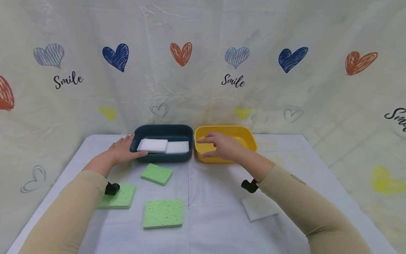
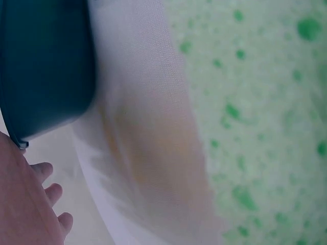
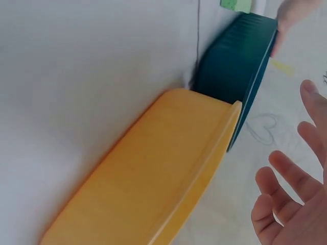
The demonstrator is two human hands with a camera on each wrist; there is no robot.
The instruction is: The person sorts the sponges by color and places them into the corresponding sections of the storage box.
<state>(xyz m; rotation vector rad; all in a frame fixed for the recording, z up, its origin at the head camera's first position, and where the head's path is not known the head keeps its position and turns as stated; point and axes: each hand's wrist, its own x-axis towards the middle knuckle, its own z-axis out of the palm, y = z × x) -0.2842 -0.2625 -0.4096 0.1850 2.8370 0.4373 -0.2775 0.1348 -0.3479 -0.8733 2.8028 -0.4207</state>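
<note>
Against the left end of a dark teal tub (image 1: 165, 157), my left hand (image 1: 122, 150) rests with fingers spread and thumb over the front rim. Two white sponges (image 1: 153, 145) lie side by side in that tub. My right hand (image 1: 222, 145) hovers over the yellow tub (image 1: 226, 128), fingers loosely bent and apart, holding nothing. In the right wrist view the fingers (image 3: 286, 176) show beyond the yellow tub's rim. Green speckled sponges lie on the table: a small one (image 1: 157, 174) before the teal tub, one (image 1: 163, 214) nearer, and another (image 1: 122, 197) under my left forearm.
A white sheet-like pad (image 1: 259, 208) lies on the white tablecloth (image 1: 215, 225), partly beneath my right forearm. Both tubs stand side by side at the table's back edge. Behind them hangs a pale curtain (image 1: 203, 21) printed with hearts.
</note>
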